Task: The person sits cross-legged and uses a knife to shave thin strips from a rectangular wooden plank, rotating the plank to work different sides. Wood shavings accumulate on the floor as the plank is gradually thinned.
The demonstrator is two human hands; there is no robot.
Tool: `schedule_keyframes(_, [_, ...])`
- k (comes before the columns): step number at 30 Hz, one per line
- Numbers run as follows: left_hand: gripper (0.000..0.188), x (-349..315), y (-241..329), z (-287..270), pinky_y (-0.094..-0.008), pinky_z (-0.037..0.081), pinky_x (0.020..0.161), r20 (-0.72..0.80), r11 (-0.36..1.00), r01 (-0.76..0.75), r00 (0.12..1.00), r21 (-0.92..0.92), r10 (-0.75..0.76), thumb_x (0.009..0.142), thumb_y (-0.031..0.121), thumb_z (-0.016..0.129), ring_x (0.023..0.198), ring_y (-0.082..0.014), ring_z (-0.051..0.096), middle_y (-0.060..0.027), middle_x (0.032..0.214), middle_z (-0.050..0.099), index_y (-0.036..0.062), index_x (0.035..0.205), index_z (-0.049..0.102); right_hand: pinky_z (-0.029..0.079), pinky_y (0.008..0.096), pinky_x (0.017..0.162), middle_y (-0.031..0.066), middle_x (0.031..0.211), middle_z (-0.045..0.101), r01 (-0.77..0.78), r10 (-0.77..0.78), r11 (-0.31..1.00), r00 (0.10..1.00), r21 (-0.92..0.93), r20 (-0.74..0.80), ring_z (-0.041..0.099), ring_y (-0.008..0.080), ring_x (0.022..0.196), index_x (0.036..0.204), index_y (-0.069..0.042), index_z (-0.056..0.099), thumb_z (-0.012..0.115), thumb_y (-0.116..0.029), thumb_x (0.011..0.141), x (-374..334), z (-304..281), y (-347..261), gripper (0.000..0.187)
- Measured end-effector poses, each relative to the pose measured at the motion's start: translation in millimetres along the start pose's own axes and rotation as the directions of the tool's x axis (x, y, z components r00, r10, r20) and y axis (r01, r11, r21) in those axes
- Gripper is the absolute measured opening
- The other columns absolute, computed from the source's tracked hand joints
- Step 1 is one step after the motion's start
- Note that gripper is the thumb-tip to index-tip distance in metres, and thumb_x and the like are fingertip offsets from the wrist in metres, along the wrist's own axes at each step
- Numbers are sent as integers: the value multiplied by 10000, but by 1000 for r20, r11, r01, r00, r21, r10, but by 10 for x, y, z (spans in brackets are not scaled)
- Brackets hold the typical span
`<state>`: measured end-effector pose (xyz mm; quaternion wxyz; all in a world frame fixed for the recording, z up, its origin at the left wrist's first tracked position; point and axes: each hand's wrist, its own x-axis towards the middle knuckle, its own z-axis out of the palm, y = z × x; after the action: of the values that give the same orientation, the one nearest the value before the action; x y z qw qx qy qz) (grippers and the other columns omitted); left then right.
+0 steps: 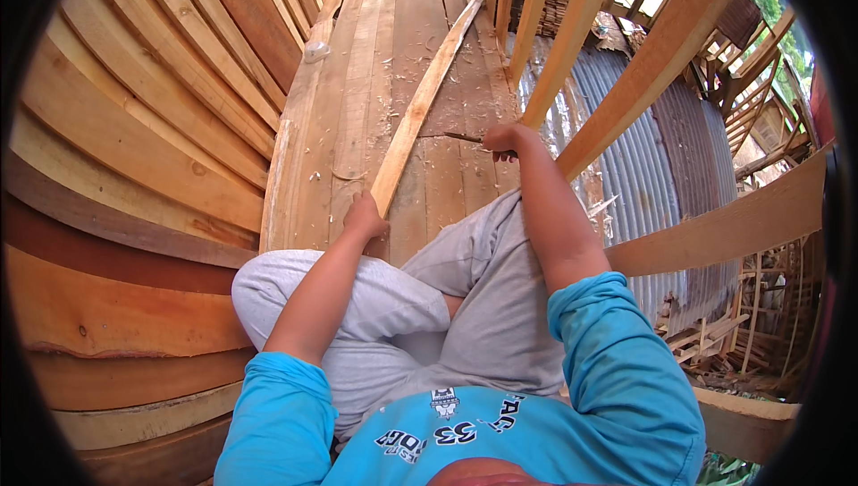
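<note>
A long, narrow strip of pale wood (424,103) slants away from me across the plank floor, its far end toward the right. Around its near end, by my left knee, my left hand (364,217) is closed. My right hand (508,140) is wrapped round the handle of a knife (462,136), whose thin dark blade points left toward the strip. Between the blade tip and the strip there is a small gap. Wood shavings (460,84) lie scattered on the floor on both sides of the strip.
Overlapping wooden boards (134,146) form a wall close on my left. Upright posts (657,66) and a low rail (715,234) stand on my right, with a corrugated metal roof (626,101) below them. A small clear plastic item (315,50) sits beside the left wall.
</note>
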<state>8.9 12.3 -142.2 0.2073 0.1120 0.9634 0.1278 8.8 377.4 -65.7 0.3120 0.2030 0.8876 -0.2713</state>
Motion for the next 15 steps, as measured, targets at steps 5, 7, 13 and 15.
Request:
schedule_keyframes(5, [729, 103, -61, 52, -431, 531, 971, -22, 997, 23, 999, -67, -25, 669, 168, 834, 1191, -353, 623, -213, 1240, 622, -4, 1297, 504, 503, 383, 574, 101, 861, 696, -14, 15, 1000, 999, -17, 44, 613, 201, 682, 899, 21, 653, 434, -222, 943, -74, 27, -23, 331])
schedule_keyframes(7, [700, 109, -38, 12, -432, 531, 965, -13, 994, 34, 999, -105, -36, 667, 151, 806, 1174, -349, 639, -215, 1193, 654, -6, 1287, 522, 503, 379, 568, 103, 862, 695, -2, 3, 1000, 999, -19, 46, 612, 201, 672, 908, 23, 648, 427, -218, 945, -92, 40, -13, 329])
schedule_keyframes(13, [626, 49, -75, -97, -411, 563, 838, -42, 876, -89, 996, -474, 78, 635, 143, 774, 992, -309, 685, -156, 1051, 690, 0, 1210, 575, 487, 383, 535, 123, 832, 684, 17, -17, 997, 1000, 71, -10, 609, 205, 633, 907, 44, 632, 418, -197, 939, -100, 107, -1, 324])
schedule_keyframes(15, [562, 32, -45, -178, -402, 568, 776, 133, 749, -42, 976, -661, 172, 644, 130, 770, 900, -259, 680, -114, 992, 681, 13, 1165, 594, 477, 390, 514, 146, 800, 671, 24, -21, 992, 999, 125, -25, 597, 211, 589, 891, 61, 624, 422, -181, 928, -56, 101, 26, 317])
